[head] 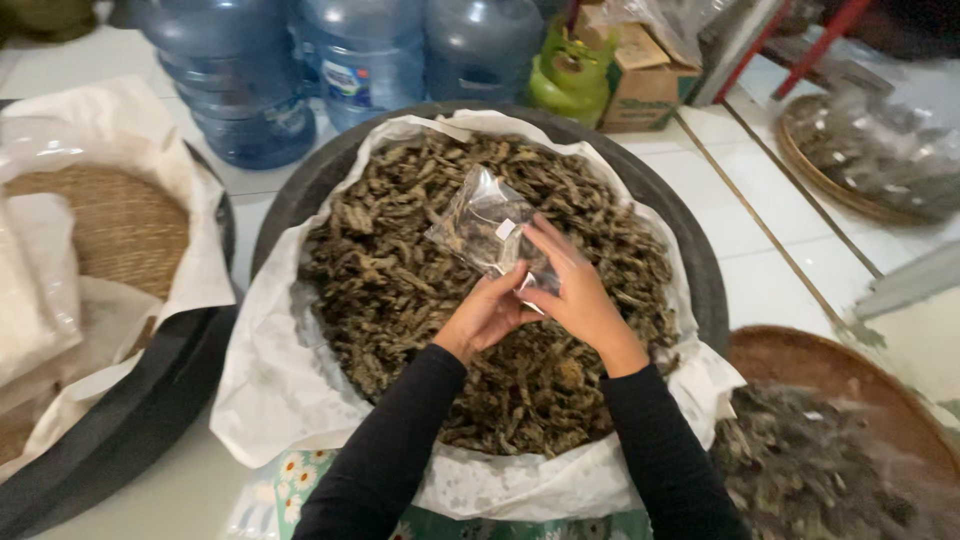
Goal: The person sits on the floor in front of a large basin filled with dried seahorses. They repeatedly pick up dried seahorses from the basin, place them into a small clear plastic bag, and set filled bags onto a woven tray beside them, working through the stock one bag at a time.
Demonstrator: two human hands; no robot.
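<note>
Clear plastic bag point(487, 228) with some dried brown pieces inside sits pinched between left hand point(487, 312) and right hand point(572, 290), above the paper-lined black basin point(700, 260) heaped with dried brown pieces point(400, 280).

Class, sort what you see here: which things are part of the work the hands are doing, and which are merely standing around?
In use:
left hand
right hand
small clear bag, held by both hands
dried brown pieces
lined black tub holding them

Standing about:
blue water bottles
green gas canister
cardboard box
woven tray at right
second tub at left
</note>
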